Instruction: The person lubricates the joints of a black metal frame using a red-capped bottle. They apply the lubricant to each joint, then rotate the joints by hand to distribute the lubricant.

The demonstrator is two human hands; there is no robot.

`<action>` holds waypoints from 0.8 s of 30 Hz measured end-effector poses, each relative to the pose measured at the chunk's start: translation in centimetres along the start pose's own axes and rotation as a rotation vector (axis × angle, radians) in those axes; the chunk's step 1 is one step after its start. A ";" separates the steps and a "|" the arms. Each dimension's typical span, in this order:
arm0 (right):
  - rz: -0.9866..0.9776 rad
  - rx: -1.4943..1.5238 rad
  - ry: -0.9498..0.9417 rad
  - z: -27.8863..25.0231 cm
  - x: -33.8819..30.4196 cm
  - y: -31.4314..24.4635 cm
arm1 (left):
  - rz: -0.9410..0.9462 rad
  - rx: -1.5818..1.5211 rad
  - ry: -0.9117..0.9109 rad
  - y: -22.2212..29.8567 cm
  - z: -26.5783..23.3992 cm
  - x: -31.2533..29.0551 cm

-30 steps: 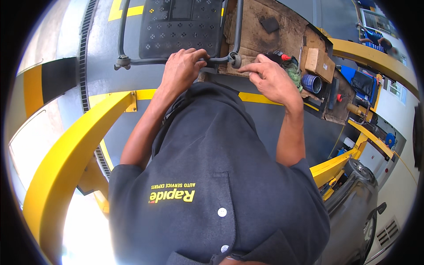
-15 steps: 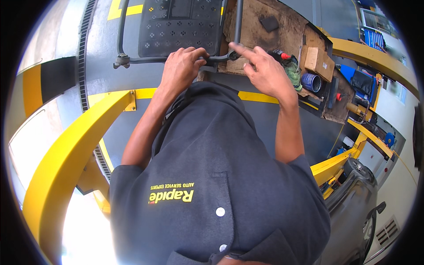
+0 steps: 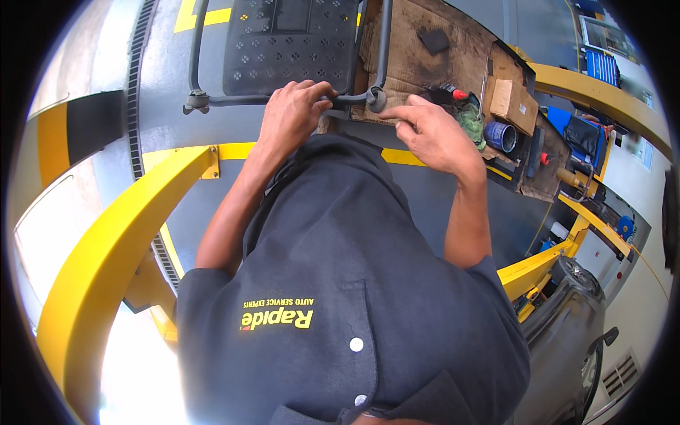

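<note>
The bent, tubular metal bar [image 3: 241,100] was dark grey throughout; the flat, rectangular plastic deck [image 3: 289,53] was black, patterned with rows of small four-lobed perforations. The flat brown cardboard sheet [image 3: 397,42] bore blackish stains. The cylindrical can [image 3: 501,134] was blue, the crumpled cloth [image 3: 470,125] green. The black fabric shirt [image 3: 326,241] combined white round buttons [image 3: 356,344] with yellow lettering [image 3: 276,318].

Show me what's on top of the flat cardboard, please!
I see a dark square piece, a green rag and a brown box. What they or the right hand cover can't be seen.
</note>
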State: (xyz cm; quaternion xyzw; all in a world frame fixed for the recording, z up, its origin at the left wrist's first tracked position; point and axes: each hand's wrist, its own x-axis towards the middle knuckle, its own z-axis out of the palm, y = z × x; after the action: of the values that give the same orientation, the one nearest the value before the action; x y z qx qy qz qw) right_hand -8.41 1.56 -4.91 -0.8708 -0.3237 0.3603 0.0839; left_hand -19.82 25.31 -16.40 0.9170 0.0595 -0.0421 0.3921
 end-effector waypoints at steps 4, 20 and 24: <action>0.102 0.026 0.147 -0.8 0.7 -1.4 | 0.004 0.009 -0.007 -0.1 0.0 0.1; 0.084 -0.006 0.112 -0.4 0.6 -1.3 | 0.079 -0.007 0.055 -0.6 0.4 0.1; 0.107 -0.071 0.089 0.3 0.8 -0.2 | 0.059 -0.009 0.044 -0.6 0.4 0.1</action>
State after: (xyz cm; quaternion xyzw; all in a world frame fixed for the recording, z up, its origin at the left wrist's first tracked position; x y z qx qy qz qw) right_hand -8.25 2.22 -5.48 -0.9045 -0.2852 0.3135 0.0478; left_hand -19.84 25.39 -17.12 0.9173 0.0413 -0.0099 0.3960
